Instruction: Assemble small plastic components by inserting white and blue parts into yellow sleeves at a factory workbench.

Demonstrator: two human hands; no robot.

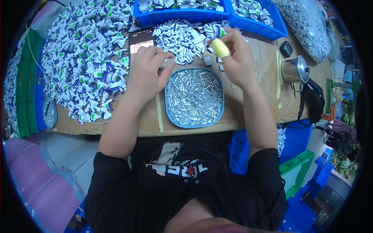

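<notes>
"Where did the camera sit?"
"On the wearer's head, the left one of a side-by-side pair, above the near side of the tub (194, 125)."
"Which way did it face?"
"Steeply down, taking in the shirt (155, 194) this side of the tub and the box (180, 16) beyond it."
"How near?"
"Fairly close, though its fisheye reached widely around the tub."

Bare bench (268, 91) leaves passage right of the right forearm (255, 112), up to the metal mug (288, 71). A narrow strip runs between the left forearm (120, 120) and the tray of metal pins (195, 126), which obstructs the middle. Heaped white-and-purple pieces (87, 58) block the left; small white pieces (178, 39) and blue bins (182, 15) obstruct the far side.
</notes>
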